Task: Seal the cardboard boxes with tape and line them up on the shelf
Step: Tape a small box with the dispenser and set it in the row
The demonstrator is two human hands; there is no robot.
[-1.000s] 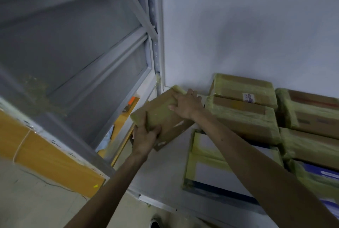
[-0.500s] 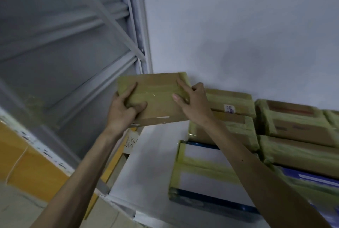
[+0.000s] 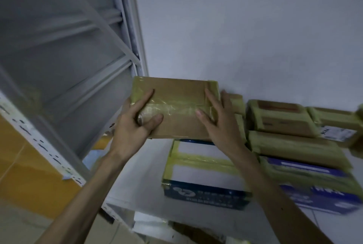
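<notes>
Here, the left grip (image 3: 131, 128) and right grip (image 3: 222, 124) both clasp the taped-shut box (image 3: 176, 126).

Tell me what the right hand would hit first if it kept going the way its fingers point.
The right hand holds the right end of the box, fingers pointing up and away. Beyond them comes probably the white wall; depth is unclear.
</notes>
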